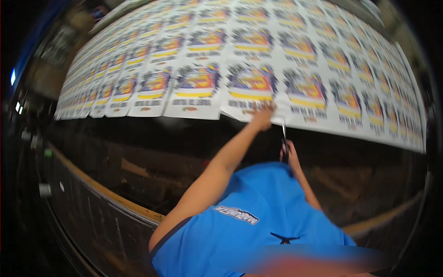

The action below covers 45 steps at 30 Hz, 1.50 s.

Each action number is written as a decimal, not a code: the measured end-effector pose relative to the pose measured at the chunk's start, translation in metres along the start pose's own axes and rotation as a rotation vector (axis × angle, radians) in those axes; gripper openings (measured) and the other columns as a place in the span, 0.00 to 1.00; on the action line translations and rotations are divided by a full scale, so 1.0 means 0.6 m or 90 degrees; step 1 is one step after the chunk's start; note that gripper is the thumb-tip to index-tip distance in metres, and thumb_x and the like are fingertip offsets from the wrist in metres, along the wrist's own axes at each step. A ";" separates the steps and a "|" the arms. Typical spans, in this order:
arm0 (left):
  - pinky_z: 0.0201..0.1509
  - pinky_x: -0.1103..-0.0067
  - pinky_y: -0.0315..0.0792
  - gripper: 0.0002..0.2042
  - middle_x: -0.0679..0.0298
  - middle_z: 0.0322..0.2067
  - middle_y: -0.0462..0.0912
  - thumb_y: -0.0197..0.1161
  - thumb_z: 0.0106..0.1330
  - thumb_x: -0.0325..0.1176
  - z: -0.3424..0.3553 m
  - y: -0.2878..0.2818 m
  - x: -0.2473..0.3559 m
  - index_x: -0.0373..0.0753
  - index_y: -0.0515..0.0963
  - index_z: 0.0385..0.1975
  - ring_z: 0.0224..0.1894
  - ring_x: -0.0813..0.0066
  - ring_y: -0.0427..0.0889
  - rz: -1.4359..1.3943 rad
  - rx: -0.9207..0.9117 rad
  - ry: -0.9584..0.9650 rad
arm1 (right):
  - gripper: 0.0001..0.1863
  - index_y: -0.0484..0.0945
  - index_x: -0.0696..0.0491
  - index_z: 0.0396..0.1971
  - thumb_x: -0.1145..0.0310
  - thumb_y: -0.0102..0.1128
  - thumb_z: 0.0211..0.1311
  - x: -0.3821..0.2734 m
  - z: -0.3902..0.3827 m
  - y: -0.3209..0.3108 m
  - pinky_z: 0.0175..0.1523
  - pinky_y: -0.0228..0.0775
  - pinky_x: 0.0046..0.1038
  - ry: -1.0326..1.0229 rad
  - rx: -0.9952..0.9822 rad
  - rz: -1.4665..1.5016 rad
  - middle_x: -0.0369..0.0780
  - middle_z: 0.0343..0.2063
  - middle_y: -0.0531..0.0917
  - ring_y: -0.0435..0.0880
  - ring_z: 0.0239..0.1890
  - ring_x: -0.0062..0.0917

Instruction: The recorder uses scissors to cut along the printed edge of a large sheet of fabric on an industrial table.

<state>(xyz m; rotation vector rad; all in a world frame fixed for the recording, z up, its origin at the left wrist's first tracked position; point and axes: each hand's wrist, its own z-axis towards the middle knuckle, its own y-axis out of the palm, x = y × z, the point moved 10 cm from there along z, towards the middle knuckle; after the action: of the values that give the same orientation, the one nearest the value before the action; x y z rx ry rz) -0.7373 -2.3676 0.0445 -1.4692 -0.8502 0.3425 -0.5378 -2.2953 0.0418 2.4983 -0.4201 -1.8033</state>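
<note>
A wide white printed sheet (221, 113) spreads out in front of me, covered in repeated rows of a yellow, purple and orange picture with dark lettering. My left hand (264, 115) grips its near edge, fingers over the printed side; the thumb is hard to make out. Just right of it, my right hand (290, 153) is closed round black-handled scissors (284, 134). Their silver blades point away from me and reach the sheet's edge between two columns of pictures. Left of my left hand, slits part the near edge into strips.
Below the sheet's near edge lies a dark space with brownish pieces (134, 167) in it. A yellowish-brown rail (99, 187) runs along the left, nearer to me. A pale roll-like edge (122, 14) borders the sheet at the far left.
</note>
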 end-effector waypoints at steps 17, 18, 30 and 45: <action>0.70 0.33 0.34 0.36 0.59 0.76 0.48 0.50 0.62 0.31 0.011 -0.027 0.022 0.37 0.50 0.74 0.78 0.53 0.45 0.035 0.019 0.031 | 0.27 0.68 0.48 0.57 0.44 0.52 0.71 -0.081 0.013 0.019 0.26 0.70 0.24 0.151 0.060 0.003 0.36 0.24 0.78 0.79 0.18 0.24; 0.70 0.33 0.34 0.36 0.59 0.76 0.48 0.50 0.62 0.31 0.005 -0.028 0.030 0.37 0.50 0.74 0.78 0.53 0.45 0.035 0.015 0.035 | 0.26 0.68 0.50 0.58 0.46 0.54 0.71 -0.085 0.028 0.021 0.25 0.70 0.24 0.137 0.069 0.015 0.36 0.24 0.78 0.79 0.17 0.23; 0.69 0.33 0.40 0.36 0.58 0.75 0.53 0.49 0.61 0.27 -0.007 -0.080 0.031 0.37 0.52 0.73 0.76 0.49 0.49 -0.013 0.093 0.067 | 0.31 0.64 0.52 0.69 0.61 0.62 0.69 -0.113 0.110 0.029 0.23 0.69 0.23 -0.011 0.109 0.090 0.35 0.23 0.76 0.75 0.15 0.19; 0.73 0.44 0.43 0.34 0.54 0.74 0.52 0.51 0.66 0.22 0.014 -0.136 0.009 0.40 0.52 0.74 0.76 0.45 0.47 -0.245 -0.105 0.045 | 0.27 0.66 0.47 0.70 0.73 0.51 0.71 -0.160 0.517 -0.081 0.38 0.65 0.12 -0.081 0.133 0.051 0.26 0.33 0.80 0.72 0.31 0.07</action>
<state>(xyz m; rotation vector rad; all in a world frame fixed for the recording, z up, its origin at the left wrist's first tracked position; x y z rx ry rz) -0.7625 -2.3675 0.1225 -1.4219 -1.0993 -0.0680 -0.8466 -2.1853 0.0203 2.4587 -0.7398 -1.9890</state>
